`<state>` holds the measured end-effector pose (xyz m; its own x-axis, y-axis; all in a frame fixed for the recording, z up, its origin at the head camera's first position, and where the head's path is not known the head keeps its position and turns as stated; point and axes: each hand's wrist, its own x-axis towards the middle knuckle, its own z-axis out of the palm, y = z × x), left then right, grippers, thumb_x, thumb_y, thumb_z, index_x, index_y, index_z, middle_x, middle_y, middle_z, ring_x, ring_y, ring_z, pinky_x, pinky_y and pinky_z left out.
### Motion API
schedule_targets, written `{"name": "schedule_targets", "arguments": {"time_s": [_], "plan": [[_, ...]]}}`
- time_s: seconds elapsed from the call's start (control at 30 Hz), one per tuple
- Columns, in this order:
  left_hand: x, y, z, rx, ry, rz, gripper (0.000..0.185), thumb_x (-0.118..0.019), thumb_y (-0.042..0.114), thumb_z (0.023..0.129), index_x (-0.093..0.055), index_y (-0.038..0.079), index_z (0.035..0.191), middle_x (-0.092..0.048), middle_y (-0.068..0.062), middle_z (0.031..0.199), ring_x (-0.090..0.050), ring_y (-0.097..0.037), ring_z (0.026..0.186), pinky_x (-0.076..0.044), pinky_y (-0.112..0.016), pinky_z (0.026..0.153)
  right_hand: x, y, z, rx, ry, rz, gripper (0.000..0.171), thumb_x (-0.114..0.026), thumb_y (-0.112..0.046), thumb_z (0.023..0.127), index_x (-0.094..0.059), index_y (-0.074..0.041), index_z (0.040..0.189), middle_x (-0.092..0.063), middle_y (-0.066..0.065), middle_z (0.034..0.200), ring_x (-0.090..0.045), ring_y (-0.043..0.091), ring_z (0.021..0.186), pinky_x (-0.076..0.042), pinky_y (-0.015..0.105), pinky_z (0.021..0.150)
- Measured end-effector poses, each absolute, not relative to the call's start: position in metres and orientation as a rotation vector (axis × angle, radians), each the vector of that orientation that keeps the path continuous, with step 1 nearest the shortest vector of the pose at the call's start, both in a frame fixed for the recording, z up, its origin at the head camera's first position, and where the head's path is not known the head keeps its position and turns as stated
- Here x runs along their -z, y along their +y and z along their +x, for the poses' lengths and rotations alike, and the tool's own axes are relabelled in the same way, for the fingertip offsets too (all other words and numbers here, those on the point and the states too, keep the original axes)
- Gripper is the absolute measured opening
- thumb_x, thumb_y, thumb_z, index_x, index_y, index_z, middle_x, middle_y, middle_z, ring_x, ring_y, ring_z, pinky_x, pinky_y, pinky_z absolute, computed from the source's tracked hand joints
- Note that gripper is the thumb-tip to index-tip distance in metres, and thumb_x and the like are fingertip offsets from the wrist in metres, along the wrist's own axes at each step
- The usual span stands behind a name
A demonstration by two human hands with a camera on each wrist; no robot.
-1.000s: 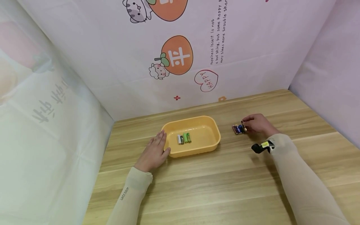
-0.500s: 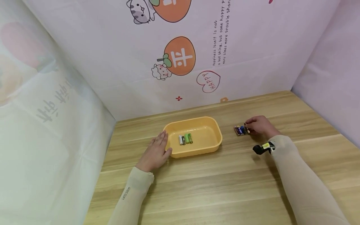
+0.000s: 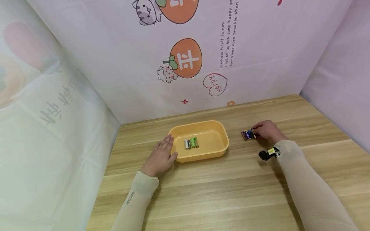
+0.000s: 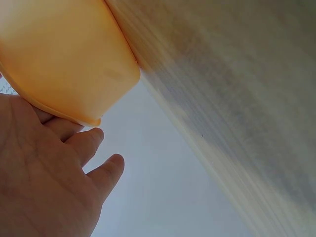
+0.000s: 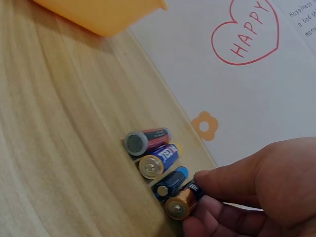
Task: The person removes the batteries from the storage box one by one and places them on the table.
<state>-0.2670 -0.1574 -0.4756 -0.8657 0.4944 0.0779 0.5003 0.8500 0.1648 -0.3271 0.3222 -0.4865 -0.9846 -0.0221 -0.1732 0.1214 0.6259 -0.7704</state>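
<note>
A yellow plastic tray (image 3: 215,150) sits mid-table with several small batteries (image 3: 190,143) lying in it. My left hand (image 3: 163,150) rests flat on the table with straight fingers against the tray's left end (image 4: 64,54), as the left wrist view shows (image 4: 54,173). To the right of the tray a row of several batteries (image 3: 248,134) lies on the wood. My right hand (image 3: 261,130) is at the right end of that row. Its thumb and fingers (image 5: 222,180) pinch the copper-and-black battery (image 5: 181,201), which lies beside a blue one (image 5: 170,181).
The wooden table (image 3: 219,189) is boxed in by printed fabric walls (image 3: 188,61) at the back and on both sides. A blue-and-gold battery (image 5: 158,160) and a red-and-black one (image 5: 148,140) complete the row. A small black device (image 3: 267,154) is strapped to my right wrist.
My right hand's fingers have settled closer on the end battery of the row. The left hand and the tray have stayed put.
</note>
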Motion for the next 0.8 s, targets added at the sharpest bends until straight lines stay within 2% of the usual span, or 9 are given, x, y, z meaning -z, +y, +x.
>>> {"name": "schedule_targets", "arguments": {"time_s": [0.2,0.6,0.7,0.8], "plan": [[0.477,-0.158,-0.267,0.27,-2.979,-0.808,0.066,-0.039,0.039,0.104,-0.017,0.001,0.154,-0.009,-0.009,0.161,-0.009,-0.024,0.147,-0.015,-0.047,0.116,0.488,0.322,-0.327,1.218,2.726,0.085,0.034,-0.061,-0.011,0.094,-0.061,0.014,0.117,-0.068,0.021,0.099,-0.064,0.013,0.069,-0.054,0.029,0.061],[0.477,-0.161,-0.268,0.281,-3.0,-0.798,0.067,-0.034,0.042,0.104,-0.016,0.002,0.155,-0.007,-0.008,0.161,-0.009,-0.023,0.147,-0.013,-0.045,0.116,0.482,0.318,-0.324,1.143,2.748,0.064,0.037,-0.058,-0.013,0.095,-0.06,0.015,0.119,-0.066,0.025,0.103,-0.061,0.018,0.074,-0.052,0.028,0.062],[0.475,-0.163,-0.269,0.292,-3.002,-0.805,0.067,-0.034,0.041,0.104,-0.015,0.002,0.154,-0.007,-0.009,0.161,-0.009,-0.024,0.147,-0.013,-0.046,0.116,0.48,0.316,-0.322,1.178,2.741,0.074,0.04,-0.056,-0.015,0.097,-0.057,0.014,0.123,-0.063,0.027,0.109,-0.063,0.023,0.08,-0.053,0.032,0.068],[0.475,-0.162,-0.27,0.298,-3.002,-0.804,0.067,-0.035,0.041,0.104,-0.015,0.001,0.154,-0.006,-0.009,0.161,-0.009,-0.024,0.147,-0.013,-0.045,0.117,0.478,0.317,-0.316,1.164,2.778,0.068,0.043,-0.053,-0.019,0.098,-0.055,0.011,0.128,-0.059,0.029,0.118,-0.06,0.031,0.095,-0.05,0.042,0.079]]}}
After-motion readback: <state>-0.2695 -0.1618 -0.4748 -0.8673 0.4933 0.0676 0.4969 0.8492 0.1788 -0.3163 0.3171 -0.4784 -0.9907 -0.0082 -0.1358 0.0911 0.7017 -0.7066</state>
